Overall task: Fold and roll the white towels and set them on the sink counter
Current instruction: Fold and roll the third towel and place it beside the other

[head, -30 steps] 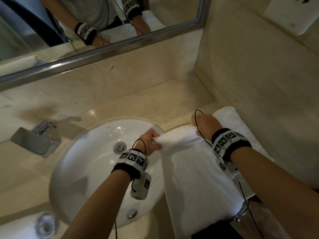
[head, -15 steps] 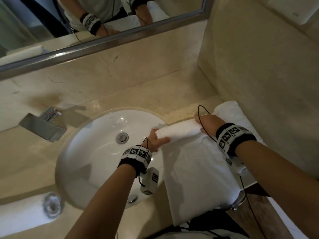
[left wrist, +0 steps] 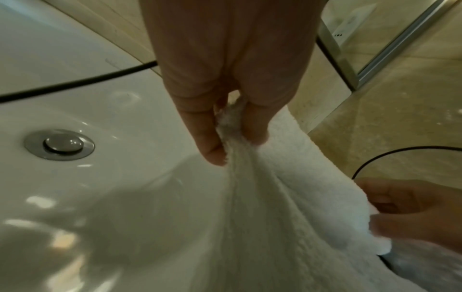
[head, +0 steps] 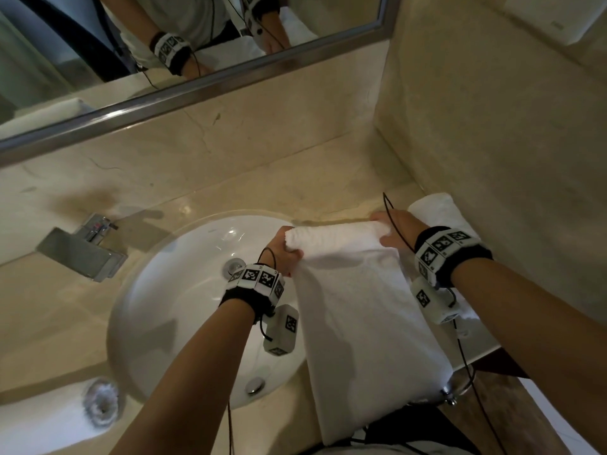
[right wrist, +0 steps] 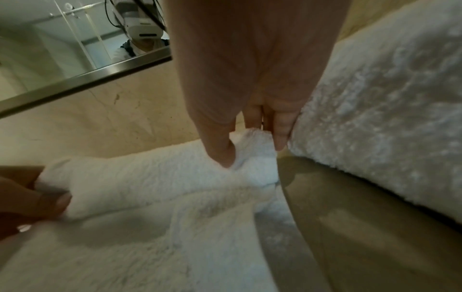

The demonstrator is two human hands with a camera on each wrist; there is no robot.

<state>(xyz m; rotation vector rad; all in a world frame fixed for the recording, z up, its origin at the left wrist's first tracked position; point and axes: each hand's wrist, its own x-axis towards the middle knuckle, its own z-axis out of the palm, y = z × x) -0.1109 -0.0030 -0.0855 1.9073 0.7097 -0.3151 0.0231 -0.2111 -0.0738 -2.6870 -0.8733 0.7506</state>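
Observation:
A folded white towel (head: 364,310) lies lengthwise over the counter and the basin's right edge, its near end hanging past the front edge. Its far end is a small roll (head: 335,236). My left hand (head: 284,249) pinches the roll's left end between thumb and fingers (left wrist: 210,146). My right hand (head: 391,226) pinches the right end (right wrist: 252,150). A second white towel (head: 437,208) lies folded along the right wall, just beyond my right hand. At the bottom left a rolled towel (head: 49,418) rests on the counter.
The white oval basin (head: 184,290) with its drain (head: 235,266) sits left of the towel. A steel faucet (head: 82,254) stands at the back left. A mirror (head: 184,44) runs above the beige counter (head: 262,195). A tiled wall (head: 492,142) closes the right side.
The roll at the towel's far end has grown thicker and tighter. Both hands have kept their grip on its ends and turned it toward me.

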